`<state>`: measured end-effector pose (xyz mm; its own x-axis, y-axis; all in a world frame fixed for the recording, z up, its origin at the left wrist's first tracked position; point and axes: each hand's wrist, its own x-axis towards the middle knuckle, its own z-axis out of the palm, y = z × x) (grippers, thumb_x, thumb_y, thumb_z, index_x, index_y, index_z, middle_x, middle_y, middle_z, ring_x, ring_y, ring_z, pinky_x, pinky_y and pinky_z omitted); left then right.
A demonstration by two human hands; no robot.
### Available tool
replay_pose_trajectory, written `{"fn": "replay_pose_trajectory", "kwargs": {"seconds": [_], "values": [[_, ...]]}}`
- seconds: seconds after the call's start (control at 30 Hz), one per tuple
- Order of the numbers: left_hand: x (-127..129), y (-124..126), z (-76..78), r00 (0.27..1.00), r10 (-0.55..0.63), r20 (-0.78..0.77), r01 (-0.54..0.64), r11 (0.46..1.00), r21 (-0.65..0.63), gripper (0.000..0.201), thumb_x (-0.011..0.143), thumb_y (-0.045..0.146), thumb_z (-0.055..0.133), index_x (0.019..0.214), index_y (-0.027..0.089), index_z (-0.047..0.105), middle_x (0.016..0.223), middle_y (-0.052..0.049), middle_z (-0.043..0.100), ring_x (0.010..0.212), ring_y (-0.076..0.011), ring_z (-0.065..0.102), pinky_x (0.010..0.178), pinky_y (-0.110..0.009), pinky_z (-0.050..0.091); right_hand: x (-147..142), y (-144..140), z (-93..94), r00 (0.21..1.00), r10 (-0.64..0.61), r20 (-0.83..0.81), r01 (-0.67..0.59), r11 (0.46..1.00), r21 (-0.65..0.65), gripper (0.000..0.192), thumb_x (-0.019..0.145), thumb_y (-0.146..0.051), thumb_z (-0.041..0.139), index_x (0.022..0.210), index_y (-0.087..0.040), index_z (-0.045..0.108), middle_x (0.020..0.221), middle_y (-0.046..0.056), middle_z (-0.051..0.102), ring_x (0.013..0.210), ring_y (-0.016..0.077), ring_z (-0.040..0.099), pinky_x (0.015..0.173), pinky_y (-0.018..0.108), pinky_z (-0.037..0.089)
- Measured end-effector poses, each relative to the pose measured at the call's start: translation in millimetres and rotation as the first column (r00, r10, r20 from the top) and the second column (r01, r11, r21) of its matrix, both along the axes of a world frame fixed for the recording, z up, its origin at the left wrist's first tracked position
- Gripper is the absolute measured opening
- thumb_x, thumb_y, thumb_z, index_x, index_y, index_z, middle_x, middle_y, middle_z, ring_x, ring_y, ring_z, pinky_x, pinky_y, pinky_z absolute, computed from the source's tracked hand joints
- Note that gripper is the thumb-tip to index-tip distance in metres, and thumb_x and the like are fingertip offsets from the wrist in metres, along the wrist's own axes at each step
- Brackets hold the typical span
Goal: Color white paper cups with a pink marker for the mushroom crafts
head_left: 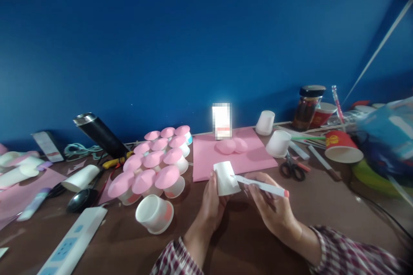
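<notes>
At the far left, white cups and a pink sheet are cut off by the edge and blurred. A white power strip (pixel 72 242) runs off the bottom at seven o'clock. Just right of it a paper cup (pixel 155 213) lies on its side, and behind that stands a cluster of pink-topped cups (pixel 155 163) on the brown table (pixel 322 206).

Near the middle, the left hand (pixel 211 202) is curled around a small white cup (pixel 226 178), fingers closed on its near side; the fingertips are hidden behind the cup. The cup is held just above the table at six o'clock, in front of the pink paper (pixel 226 154).

The right hand (pixel 271 206) pinches a white marker (pixel 261 185), its tip touching the cup's side and its red end pointing to three o'clock.

Further right lie scissors (pixel 292 167), an upturned red cup (pixel 342 147) and a jar (pixel 308 107). The far right edge is a blur of blue and green I cannot make out.
</notes>
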<state>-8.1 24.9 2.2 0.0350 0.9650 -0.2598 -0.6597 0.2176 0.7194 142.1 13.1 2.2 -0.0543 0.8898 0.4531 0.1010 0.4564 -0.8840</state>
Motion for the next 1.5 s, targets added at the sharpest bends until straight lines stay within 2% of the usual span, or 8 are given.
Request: {"fn": "replay_pose_trajectory", "kwargs": {"seconds": [0.27,0.43,0.6,0.77,0.93,1.07,1.3,1.5], "values": [[0.3,-0.7,-1.6,1.000,-0.008,0.011,0.008,0.999,0.043,0.049,0.084,0.058,0.060,0.096,0.012,0.068,0.085,-0.008,0.070,0.076,-0.0174,0.061,0.073,-0.030,0.049,0.4,-1.4,-3.0,1.000,-0.013,0.007,0.013,0.999,-0.036,0.011,0.097,-0.029,0.054,0.102,-0.022,0.061,0.080,0.004,0.069,0.070,0.0180,0.068,0.063,0.025,0.056],[0.5,-2.4,-0.2,0.999,-0.026,0.023,0.025,0.998,0.065,0.048,0.085,0.057,0.058,0.099,0.013,0.068,0.087,-0.008,0.069,0.075,-0.0180,0.060,0.075,-0.032,0.049,2.7,-1.1,-7.4,0.997,-0.037,0.066,0.039,0.999,-0.030,0.013,0.097,-0.030,0.053,0.099,-0.020,0.061,0.080,0.005,0.068,0.072,0.0189,0.068,0.058,0.024,0.053],[1.1,-2.2,1.8,1.000,-0.004,0.020,0.003,0.999,0.032,0.042,0.085,0.053,0.061,0.097,0.013,0.068,0.087,-0.008,0.069,0.077,-0.0189,0.061,0.076,-0.032,0.049,2.3,-0.8,-4.8,0.994,-0.036,0.099,0.038,0.999,-0.021,0.013,0.097,-0.030,0.052,0.097,-0.020,0.061,0.081,0.006,0.068,0.072,0.0187,0.067,0.057,0.023,0.052],[0.8,-1.2,0.4,1.000,-0.007,0.010,0.007,1.000,0.030,0.042,0.085,0.053,0.060,0.097,0.014,0.067,0.088,-0.008,0.070,0.079,-0.0195,0.061,0.075,-0.032,0.050,0.8,-1.7,-5.6,0.997,-0.041,0.060,0.044,0.998,-0.040,0.011,0.096,-0.028,0.054,0.099,-0.020,0.061,0.078,0.004,0.066,0.067,0.0168,0.065,0.060,0.024,0.053],[0.8,-1.7,-1.8,1.000,-0.002,0.005,0.002,1.000,0.026,0.040,0.088,0.051,0.057,0.098,0.014,0.068,0.088,-0.008,0.070,0.078,-0.0192,0.062,0.074,-0.032,0.050,-1.0,-2.5,-4.5,0.999,-0.031,0.024,0.032,0.998,-0.053,0.011,0.096,-0.029,0.055,0.099,-0.021,0.062,0.081,0.005,0.067,0.069,0.0182,0.067,0.058,0.025,0.053],[1.1,-1.8,-1.5,1.000,-0.007,0.026,0.006,0.999,0.036,0.041,0.087,0.051,0.058,0.100,0.013,0.068,0.092,-0.009,0.070,0.082,-0.0193,0.063,0.076,-0.031,0.049,-1.4,-2.8,-3.7,0.999,-0.031,0.010,0.031,0.999,-0.039,0.012,0.095,-0.030,0.056,0.101,-0.020,0.062,0.083,0.005,0.067,0.070,0.0185,0.067,0.061,0.026,0.055],[0.8,-0.5,-1.0,1.000,-0.006,0.007,0.005,0.999,0.045,0.051,0.084,0.059,0.057,0.098,0.011,0.068,0.084,-0.007,0.069,0.076,-0.0180,0.061,0.075,-0.031,0.048,-1.5,-2.7,1.1,0.999,-0.039,0.037,0.039,0.999,0.008,0.011,0.095,-0.027,0.056,0.103,-0.020,0.062,0.085,0.006,0.067,0.072,0.0189,0.067,0.064,0.027,0.056],[1.8,1.0,1.3,0.997,0.068,0.021,-0.066,0.996,-0.064,0.047,0.088,0.053,0.056,0.105,0.011,0.068,0.089,-0.009,0.072,0.082,-0.0220,0.065,0.081,-0.035,0.051,-1.2,-2.4,12.4,0.998,-0.055,0.039,0.050,0.993,0.104,0.010,0.095,-0.026,0.055,0.099,-0.020,0.063,0.086,0.006,0.067,0.077,0.0195,0.067,0.070,0.029,0.056]]}}
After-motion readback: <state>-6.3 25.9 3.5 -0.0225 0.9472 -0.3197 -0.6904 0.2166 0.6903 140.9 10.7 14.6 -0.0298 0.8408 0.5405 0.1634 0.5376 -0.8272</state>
